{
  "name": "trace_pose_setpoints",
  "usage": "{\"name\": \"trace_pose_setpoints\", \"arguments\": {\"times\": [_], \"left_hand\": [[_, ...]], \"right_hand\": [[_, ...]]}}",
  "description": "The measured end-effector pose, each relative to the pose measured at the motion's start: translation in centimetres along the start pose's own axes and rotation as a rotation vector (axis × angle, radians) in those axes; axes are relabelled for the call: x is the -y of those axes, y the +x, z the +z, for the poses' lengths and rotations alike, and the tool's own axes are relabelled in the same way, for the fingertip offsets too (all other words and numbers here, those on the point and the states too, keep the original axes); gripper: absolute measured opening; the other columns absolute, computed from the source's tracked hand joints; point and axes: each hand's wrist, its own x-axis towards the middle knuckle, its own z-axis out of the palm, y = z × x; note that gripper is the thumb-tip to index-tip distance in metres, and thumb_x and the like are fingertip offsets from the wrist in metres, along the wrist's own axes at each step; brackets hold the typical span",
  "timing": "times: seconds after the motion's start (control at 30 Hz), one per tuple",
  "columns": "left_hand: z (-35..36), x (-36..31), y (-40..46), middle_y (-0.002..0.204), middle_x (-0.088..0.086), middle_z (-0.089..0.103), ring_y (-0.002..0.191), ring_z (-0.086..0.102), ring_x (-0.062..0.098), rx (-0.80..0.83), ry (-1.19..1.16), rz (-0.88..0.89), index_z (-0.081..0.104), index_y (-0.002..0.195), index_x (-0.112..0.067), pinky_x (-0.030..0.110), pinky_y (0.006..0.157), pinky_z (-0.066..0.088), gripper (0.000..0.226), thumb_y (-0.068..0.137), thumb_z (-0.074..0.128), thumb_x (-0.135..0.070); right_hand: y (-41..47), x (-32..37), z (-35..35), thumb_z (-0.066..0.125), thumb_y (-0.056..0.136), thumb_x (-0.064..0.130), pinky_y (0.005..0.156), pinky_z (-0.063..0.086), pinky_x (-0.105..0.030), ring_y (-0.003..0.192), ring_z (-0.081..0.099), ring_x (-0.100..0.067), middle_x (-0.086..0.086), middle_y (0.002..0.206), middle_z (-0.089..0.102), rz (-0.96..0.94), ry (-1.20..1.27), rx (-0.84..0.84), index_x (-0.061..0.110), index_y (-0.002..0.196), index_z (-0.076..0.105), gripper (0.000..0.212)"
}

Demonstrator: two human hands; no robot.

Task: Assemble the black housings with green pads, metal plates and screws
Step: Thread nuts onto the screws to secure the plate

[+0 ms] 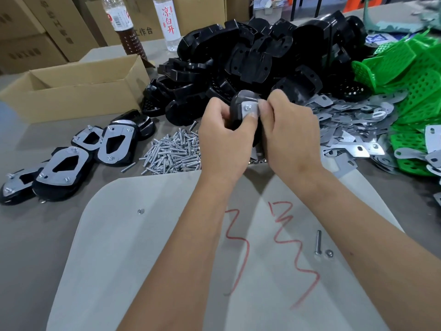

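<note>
My left hand [223,142] and my right hand [290,137] both grip one black housing [236,108] held upright above the table. A metal plate [249,109] with a screw head lies on its face, under my thumbs. Behind it rises a big heap of black housings [250,56]. Loose screws [174,152] lie piled just left of my hands. Metal plates [353,125] are spread to the right, beside a pile of green perforated pads [410,75]. Several assembled housings [62,168] with plates and screws lie at the left.
A pale board [167,247] with red scribbles lies under my forearms; one screw [317,242] and a nut [329,253] rest on it. An open cardboard box [78,89] stands at the back left, with two bottles [167,22] and stacked cartons behind.
</note>
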Motion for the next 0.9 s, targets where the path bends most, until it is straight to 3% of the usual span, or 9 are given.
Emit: {"name": "trace_pose_setpoints", "arguments": {"times": [0.17, 0.3, 0.4, 0.5, 0.6, 0.7, 0.77, 0.9], "left_hand": [[0.6, 0.1, -0.4, 0.071, -0.004, 0.047, 0.066, 0.044, 0.016, 0.028, 0.082, 0.094, 0.04, 0.078, -0.016, 0.038, 0.063, 0.042, 0.037, 0.09, 0.075, -0.013], [0.0, 0.6, 0.2, 0.071, -0.008, 0.049, 0.061, 0.043, 0.006, -0.039, 0.131, 0.098, 0.046, 0.079, -0.017, 0.022, 0.061, 0.037, 0.031, 0.089, 0.076, -0.018], [-0.8, 0.9, 1.0, 0.075, -0.008, 0.051, 0.062, 0.045, 0.005, -0.176, 0.061, -0.052, 0.049, 0.082, -0.02, 0.023, 0.064, 0.04, 0.028, 0.091, 0.075, -0.026], [-1.4, 1.1, 1.7, 0.083, 0.003, 0.057, 0.072, 0.053, 0.014, -0.242, -0.142, -0.213, 0.05, 0.086, -0.017, 0.037, 0.071, 0.048, 0.028, 0.094, 0.075, -0.026], [-1.5, 0.8, 1.6, 0.092, 0.013, 0.058, 0.083, 0.055, 0.024, -0.227, -0.287, -0.307, 0.05, 0.091, -0.011, 0.053, 0.084, 0.055, 0.028, 0.097, 0.073, -0.024], [-1.4, 0.6, 1.7, 0.097, 0.015, 0.058, 0.086, 0.056, 0.027, -0.191, -0.434, -0.394, 0.048, 0.097, -0.009, 0.05, 0.082, 0.054, 0.025, 0.101, 0.069, -0.023], [-1.4, 0.5, 1.7, 0.099, 0.014, 0.065, 0.088, 0.066, 0.027, -0.179, -0.472, -0.454, 0.048, 0.097, -0.01, 0.044, 0.077, 0.063, 0.024, 0.102, 0.067, -0.025], [-1.5, 0.7, 1.7, 0.108, 0.018, 0.071, 0.096, 0.071, 0.029, -0.186, -0.494, -0.488, 0.046, 0.092, -0.012, 0.04, 0.071, 0.066, 0.027, 0.103, 0.066, -0.027]], "right_hand": [[0.2, -0.1, 0.3, 0.036, 0.112, 0.037, 0.063, 0.022, -0.036, 0.062, 0.039, -0.028, 0.005, 0.06, 0.039, 0.194, -0.054, 0.008, 0.021, 0.066, 0.028, 0.049], [0.6, -0.7, -0.1, 0.035, 0.112, 0.041, 0.06, 0.028, -0.037, 0.058, 0.045, -0.024, 0.003, 0.055, 0.045, 0.159, 0.12, 0.122, 0.02, 0.059, 0.035, 0.057], [0.7, -2.0, -1.0, 0.044, 0.109, 0.043, 0.064, 0.031, -0.036, 0.077, 0.052, -0.029, 0.005, 0.068, 0.049, -0.058, -0.109, 0.259, 0.02, 0.07, 0.05, 0.045], [1.0, -2.8, -1.5, 0.062, 0.1, 0.046, 0.073, 0.041, -0.037, 0.1, 0.044, -0.025, 0.003, 0.089, 0.056, -0.171, -0.207, 0.312, 0.024, 0.097, 0.072, 0.024], [1.1, -3.2, -1.4, 0.069, 0.087, 0.056, 0.087, 0.046, -0.047, 0.105, 0.039, -0.027, -0.001, 0.097, 0.054, -0.174, -0.225, 0.43, 0.02, 0.101, 0.073, 0.038], [1.0, -3.4, -1.0, 0.08, 0.086, 0.044, 0.091, 0.044, -0.049, 0.101, 0.037, -0.026, 0.001, 0.095, 0.052, -0.21, -0.169, 0.448, 0.022, 0.096, 0.076, 0.024], [0.8, -3.3, -0.6, 0.082, 0.088, 0.032, 0.089, 0.043, -0.048, 0.098, 0.038, -0.023, 0.004, 0.091, 0.053, -0.222, -0.107, 0.428, 0.021, 0.093, 0.077, 0.014], [0.7, -3.4, -0.4, 0.079, 0.09, 0.017, 0.077, 0.042, -0.03, 0.083, 0.05, -0.013, 0.008, 0.08, 0.063, -0.13, 0.095, 0.258, 0.02, 0.088, 0.077, 0.004]]}}
